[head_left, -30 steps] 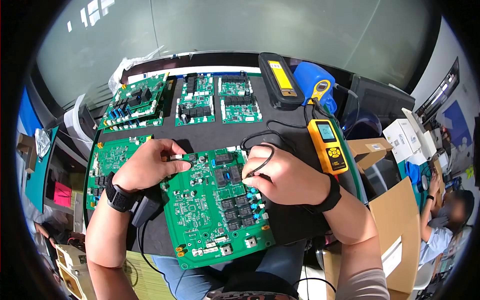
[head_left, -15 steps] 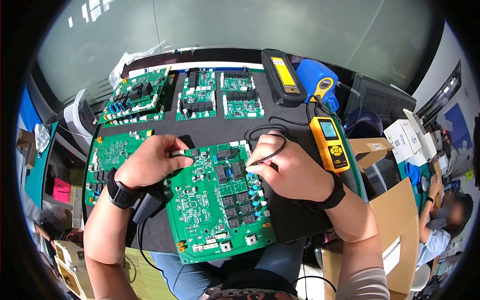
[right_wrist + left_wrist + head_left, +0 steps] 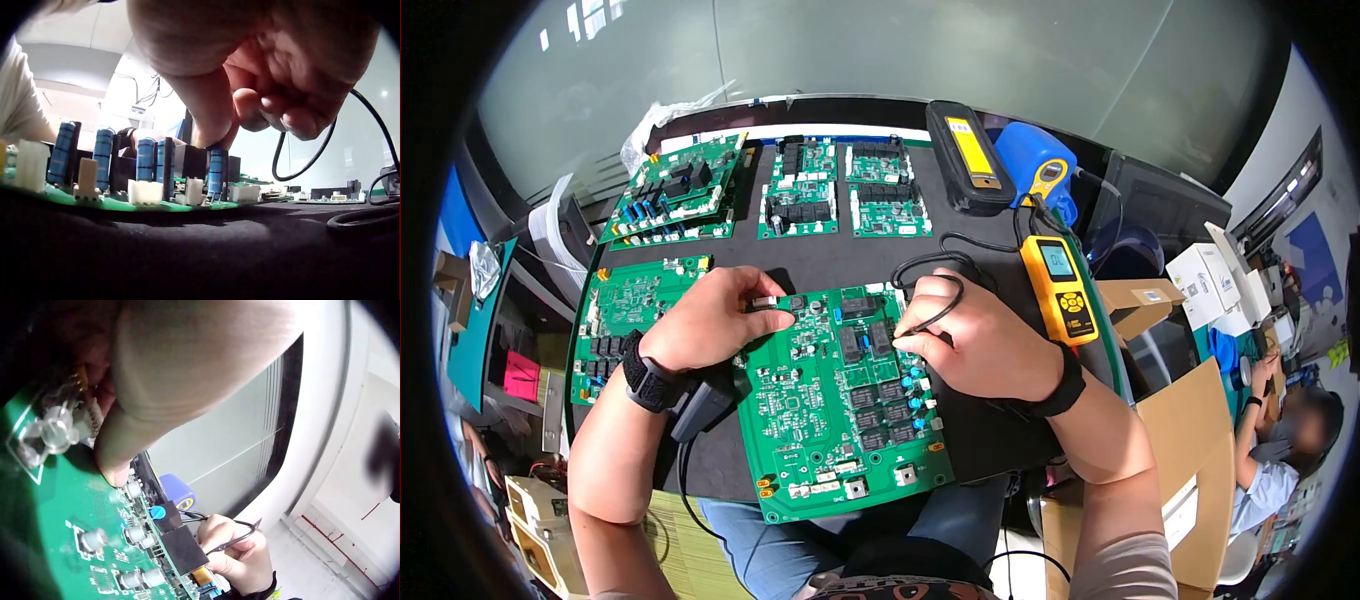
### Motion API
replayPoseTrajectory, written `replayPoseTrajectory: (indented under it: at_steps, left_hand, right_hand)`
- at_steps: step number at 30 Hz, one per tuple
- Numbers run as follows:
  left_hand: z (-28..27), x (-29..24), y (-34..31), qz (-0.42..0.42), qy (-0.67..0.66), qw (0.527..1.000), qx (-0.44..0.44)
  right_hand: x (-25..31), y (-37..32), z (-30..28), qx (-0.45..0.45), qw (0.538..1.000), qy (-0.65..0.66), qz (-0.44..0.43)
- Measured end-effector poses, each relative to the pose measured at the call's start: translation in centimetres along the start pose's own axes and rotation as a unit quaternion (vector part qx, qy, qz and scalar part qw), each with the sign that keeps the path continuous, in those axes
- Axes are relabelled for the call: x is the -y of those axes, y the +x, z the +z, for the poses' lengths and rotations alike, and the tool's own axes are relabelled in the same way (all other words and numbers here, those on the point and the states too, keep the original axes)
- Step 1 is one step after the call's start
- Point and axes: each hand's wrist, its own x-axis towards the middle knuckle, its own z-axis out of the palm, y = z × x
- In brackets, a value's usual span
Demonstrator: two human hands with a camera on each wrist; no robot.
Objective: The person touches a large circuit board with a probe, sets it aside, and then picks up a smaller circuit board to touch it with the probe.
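Observation:
A large green circuit board lies before me, its lower part over the table's front edge. My left hand grips the board's upper left corner, thumb on its top face. In the left wrist view that thumb presses beside small parts. My right hand pinches the end of a black cable above the board's right side, next to black relays; the tip is hidden by the fingers. The right wrist view shows its fingertips right over the blue resistors.
A yellow meter lies at the right, near a black case and a blue device. Smaller circuit boards and a stack of boards stand at the back. Another large board is at the left; cardboard boxes flank the table.
The large board and both hands sit slightly farther up in the head view, partly as the view itself shifts. The right hand's fingertips stay near the same relays, the cable loop a little higher.

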Motion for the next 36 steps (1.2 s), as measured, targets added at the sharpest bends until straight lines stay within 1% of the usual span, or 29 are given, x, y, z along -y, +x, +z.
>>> replayPoseTrajectory:
  at_steps: [3, 16, 19, 21, 26, 31, 33, 36]
  left_hand:
    - [0.0, 0.5, 0.2, 0.014, 0.008, 1.0, -0.001]
    - [0.1, 0.5, 0.3, 0.018, 0.028, 0.999, 0.005]
    - [0.2, 0.5, 0.2, 0.023, 0.036, 0.999, 0.004]
    - [0.1, 0.5, 0.2, 0.028, 0.038, 0.999, -0.001]
    - [0.2, 1.5, 0.6, 0.051, 0.034, 0.998, -0.013]
    - [0.2, 1.2, 0.5, 0.046, 0.049, 0.998, -0.016]
    - [0.1, 1.3, 0.5, 0.041, 0.046, 0.998, -0.015]
    - [0.2, 1.5, 0.6, 0.052, 0.04, 0.998, -0.016]
  right_hand:
    - [-0.4, -0.1, 0.1, 0.002, 1.0, 0.002, -0.027]
    - [-0.2, 0.1, -0.1, 0.033, 0.998, -0.022, -0.047]
    - [-0.3, -0.1, 0.2, 0.025, 0.999, -0.019, -0.039]
    - [-0.2, -0.1, 0.1, 0.031, 0.999, 0.01, 0.007]
    - [-0.5, -0.2, 0.3, 0.033, 0.999, 0.02, 0.016]
    - [-0.6, -0.3, 0.3, 0.033, 0.999, 0.025, 0.012]
    - [-0.5, -0.3, 0.2, 0.045, 0.997, 0.037, 0.042]
    - [-0.6, -0.3, 0.2, 0.045, 0.997, 0.036, 0.044]
